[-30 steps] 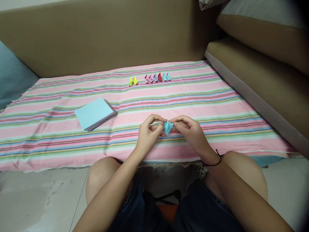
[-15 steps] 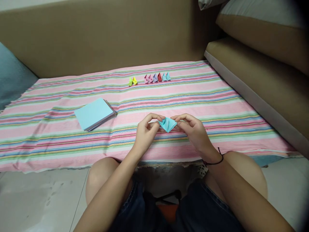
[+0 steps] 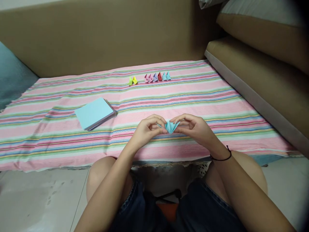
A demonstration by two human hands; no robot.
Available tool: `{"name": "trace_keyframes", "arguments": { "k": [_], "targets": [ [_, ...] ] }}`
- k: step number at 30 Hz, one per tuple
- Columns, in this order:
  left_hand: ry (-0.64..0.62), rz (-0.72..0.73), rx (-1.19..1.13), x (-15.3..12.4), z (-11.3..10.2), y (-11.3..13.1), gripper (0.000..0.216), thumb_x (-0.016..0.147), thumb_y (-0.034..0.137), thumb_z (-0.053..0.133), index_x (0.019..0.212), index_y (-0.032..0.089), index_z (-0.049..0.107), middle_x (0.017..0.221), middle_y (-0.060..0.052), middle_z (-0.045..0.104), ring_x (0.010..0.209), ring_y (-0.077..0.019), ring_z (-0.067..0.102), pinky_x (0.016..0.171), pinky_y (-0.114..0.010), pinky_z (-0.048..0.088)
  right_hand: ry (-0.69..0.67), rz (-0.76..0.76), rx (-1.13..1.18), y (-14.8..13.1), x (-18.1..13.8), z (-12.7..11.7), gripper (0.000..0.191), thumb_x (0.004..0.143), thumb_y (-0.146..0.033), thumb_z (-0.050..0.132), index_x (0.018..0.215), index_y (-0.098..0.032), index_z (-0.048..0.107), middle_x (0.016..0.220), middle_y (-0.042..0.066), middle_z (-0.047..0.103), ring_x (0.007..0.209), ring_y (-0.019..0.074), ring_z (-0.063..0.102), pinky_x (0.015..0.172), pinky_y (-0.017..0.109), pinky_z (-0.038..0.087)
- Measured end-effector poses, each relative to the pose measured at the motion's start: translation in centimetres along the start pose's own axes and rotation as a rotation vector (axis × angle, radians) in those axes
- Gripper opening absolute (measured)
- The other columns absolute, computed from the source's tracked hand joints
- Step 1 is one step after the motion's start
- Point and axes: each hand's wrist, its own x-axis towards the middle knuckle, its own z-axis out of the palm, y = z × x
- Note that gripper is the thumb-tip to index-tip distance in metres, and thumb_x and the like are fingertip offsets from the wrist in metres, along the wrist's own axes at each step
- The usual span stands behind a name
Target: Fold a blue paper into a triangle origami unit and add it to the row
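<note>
A small folded blue paper piece (image 3: 170,126) is pinched between both my hands just above the striped cloth (image 3: 217,96). My left hand (image 3: 147,130) grips its left side with curled fingers. My right hand (image 3: 194,129), with a black band on the wrist, grips its right side. A stack of square paper sheets (image 3: 95,113), light blue on top, lies on the cloth to the left of my hands. At the far side of the cloth stands a row of small folded paper pieces (image 3: 156,77) in pink, purple, red and blue, with a green and yellow pair (image 3: 132,81) to their left.
The striped cloth covers a low surface backed by a brown upholstered wall (image 3: 108,35). Brown cushions (image 3: 260,71) are stacked at the right. A teal cushion (image 3: 12,77) sits at the far left. My knees and the tiled floor (image 3: 41,199) are below the cloth's front edge.
The blue piece was spread wider half a second ago and is now squeezed narrower. Both hands have closed in toward each other and shifted slightly right.
</note>
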Motion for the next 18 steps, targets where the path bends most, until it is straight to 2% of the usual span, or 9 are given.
{"name": "trace_keyframes", "arguments": {
  "k": [4,7,13,18],
  "targets": [
    [-0.023,-0.003,-0.054,0.1,0.1,0.3,0.012,0.069,0.021,0.074,0.071,0.013,0.066,0.089,-0.004,0.055,0.080,-0.0125,0.058,0.069,-0.023,0.053,0.019,-0.029,-0.003,0.1,-0.1,0.1,0.023,0.065,-0.031,0.079,0.076,-0.019,0.062,0.100,0.006,0.064,0.083,0.0188,0.067,0.077,0.036,0.057],
    [-0.018,-0.005,-0.067,0.1,0.2,0.5,0.012,0.069,0.022,0.074,0.071,0.013,0.065,0.088,-0.004,0.055,0.077,-0.0119,0.059,0.068,-0.024,0.053,-0.013,-0.055,0.000,0.1,-0.1,0.2,0.019,0.067,-0.028,0.077,0.077,-0.019,0.064,0.100,0.006,0.064,0.082,0.0173,0.067,0.075,0.034,0.058],
    [-0.031,0.015,0.096,0.0,-0.1,0.8,0.014,0.069,0.024,0.074,0.069,0.014,0.065,0.079,-0.003,0.059,0.073,-0.0122,0.058,0.064,-0.022,0.048,0.016,-0.135,-0.186,-0.1,-0.1,-0.3,0.008,0.071,-0.025,0.074,0.072,-0.020,0.069,0.094,0.006,0.066,0.082,0.0171,0.065,0.071,0.030,0.058],
    [-0.207,-0.009,0.264,-0.3,-0.6,1.3,0.015,0.074,0.028,0.070,0.070,0.014,0.066,0.076,-0.004,0.063,0.068,-0.0124,0.058,0.061,-0.022,0.044,-0.186,-0.293,-0.475,-0.6,0.1,-1.1,0.008,0.079,-0.022,0.066,0.071,-0.020,0.068,0.089,0.005,0.068,0.078,0.0156,0.064,0.068,0.027,0.054]
  ]
}}
